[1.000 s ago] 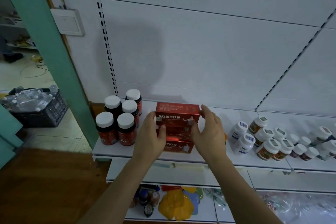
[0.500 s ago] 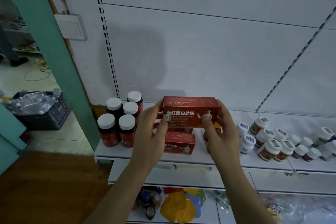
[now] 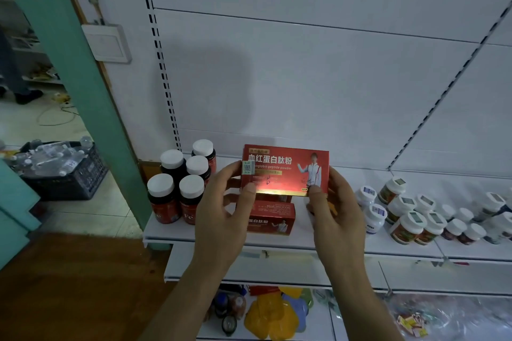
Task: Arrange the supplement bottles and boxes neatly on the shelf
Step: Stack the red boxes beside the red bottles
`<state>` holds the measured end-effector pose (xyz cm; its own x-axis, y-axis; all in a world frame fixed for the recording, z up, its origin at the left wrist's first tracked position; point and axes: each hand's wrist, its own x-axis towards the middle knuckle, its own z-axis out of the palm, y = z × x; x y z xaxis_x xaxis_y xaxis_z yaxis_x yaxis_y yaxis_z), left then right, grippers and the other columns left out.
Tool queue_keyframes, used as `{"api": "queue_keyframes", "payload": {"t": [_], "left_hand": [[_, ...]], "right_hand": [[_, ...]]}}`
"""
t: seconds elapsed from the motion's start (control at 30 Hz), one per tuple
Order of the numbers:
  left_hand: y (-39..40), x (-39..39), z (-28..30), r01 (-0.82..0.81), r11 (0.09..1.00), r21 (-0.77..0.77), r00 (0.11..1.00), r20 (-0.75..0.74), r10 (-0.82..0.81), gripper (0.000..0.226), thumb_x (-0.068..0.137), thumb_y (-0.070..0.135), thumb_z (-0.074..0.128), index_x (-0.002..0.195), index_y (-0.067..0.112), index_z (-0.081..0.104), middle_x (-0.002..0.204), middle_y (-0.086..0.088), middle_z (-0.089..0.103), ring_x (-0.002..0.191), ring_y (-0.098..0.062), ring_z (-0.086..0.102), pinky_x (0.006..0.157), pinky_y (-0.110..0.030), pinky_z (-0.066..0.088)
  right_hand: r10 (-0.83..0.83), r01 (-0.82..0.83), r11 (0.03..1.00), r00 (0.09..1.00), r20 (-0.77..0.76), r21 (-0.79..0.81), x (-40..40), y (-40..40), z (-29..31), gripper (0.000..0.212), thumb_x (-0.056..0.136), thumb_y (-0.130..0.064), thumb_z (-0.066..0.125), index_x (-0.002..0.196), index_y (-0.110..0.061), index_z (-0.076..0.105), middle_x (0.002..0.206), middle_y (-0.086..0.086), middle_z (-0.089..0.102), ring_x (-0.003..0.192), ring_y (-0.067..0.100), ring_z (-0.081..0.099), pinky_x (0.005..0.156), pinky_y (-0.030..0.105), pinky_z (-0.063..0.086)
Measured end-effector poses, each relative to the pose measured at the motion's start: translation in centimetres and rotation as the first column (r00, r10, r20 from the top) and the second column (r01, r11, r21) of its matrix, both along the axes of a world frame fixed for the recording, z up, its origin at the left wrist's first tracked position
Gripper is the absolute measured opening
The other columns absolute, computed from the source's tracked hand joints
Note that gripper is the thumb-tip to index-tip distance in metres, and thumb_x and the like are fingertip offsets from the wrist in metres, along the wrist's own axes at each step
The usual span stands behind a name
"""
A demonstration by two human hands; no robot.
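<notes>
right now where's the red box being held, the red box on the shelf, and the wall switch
held red box (image 3: 285, 170), head view, front face
red box on the shelf (image 3: 270, 217), head view, top face
wall switch (image 3: 108, 44), head view, plate centre

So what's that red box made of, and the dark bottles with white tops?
The red box looks like thin printed cardboard with a glossy finish: sharp folded edges and a bright glare along its lower edge. The dark bottles look like smooth plastic or maybe glass; I can't tell which. Their white caps look like matte plastic.
</notes>
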<state>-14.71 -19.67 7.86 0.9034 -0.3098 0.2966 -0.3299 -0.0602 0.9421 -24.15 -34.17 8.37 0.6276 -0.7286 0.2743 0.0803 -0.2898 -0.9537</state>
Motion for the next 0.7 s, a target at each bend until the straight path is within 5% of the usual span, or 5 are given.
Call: {"api": "queue_keyframes", "payload": {"t": [0.13,0.3,0.57,0.7], "left_hand": [[0.2,-0.2,0.3,0.002,1.000,0.005,1.000,0.031,-0.002,0.038,0.085,0.062,0.054,0.122,0.064,0.044,0.128,0.022,0.059,0.120,-0.005,0.057,0.091,-0.037,0.058],[0.2,-0.5,0.6,-0.004,1.000,0.024,0.999,0.053,0.003,0.040,0.085,0.061,0.056,0.123,0.061,0.044,0.128,0.021,0.059,0.121,-0.005,0.056,0.094,-0.037,0.056],[0.4,-0.5,1.1,-0.007,0.998,0.063,1.000,0.003,0.006,0.052,0.083,0.056,0.059,0.132,0.049,0.043,0.130,0.019,0.058,0.119,-0.003,0.056,0.090,-0.023,0.054],[0.4,-0.4,0.9,0.064,0.990,0.123,0.997,0.033,-0.068,0.043,0.092,0.047,0.058,0.132,0.051,0.041,0.131,0.018,0.055,0.122,0.001,0.052,0.082,-0.005,0.047]], "right_hand": [[-0.015,0.016,1.000,1.000,-0.014,0.012,-0.3,-0.1,0.1,0.042,0.093,-0.047,0.057,0.135,-0.042,0.054,0.116,-0.012,0.069,0.102,0.008,0.067,0.076,0.024,0.059],[-0.012,0.012,1.000,1.000,-0.020,0.009,-0.5,-0.3,0.0,0.045,0.092,-0.051,0.056,0.137,-0.043,0.052,0.120,-0.009,0.065,0.105,0.016,0.066,0.077,0.030,0.060],[-0.001,-0.001,0.998,1.000,-0.030,-0.059,-0.7,-0.6,0.2,0.039,0.096,-0.043,0.057,0.135,-0.047,0.051,0.120,-0.016,0.061,0.104,0.012,0.066,0.080,0.027,0.058],[-0.001,-0.005,0.991,0.999,-0.050,-0.136,-0.7,-0.9,0.3,0.043,0.097,-0.028,0.063,0.135,-0.042,0.049,0.121,-0.022,0.056,0.108,-0.004,0.060,0.081,0.007,0.049]]}}
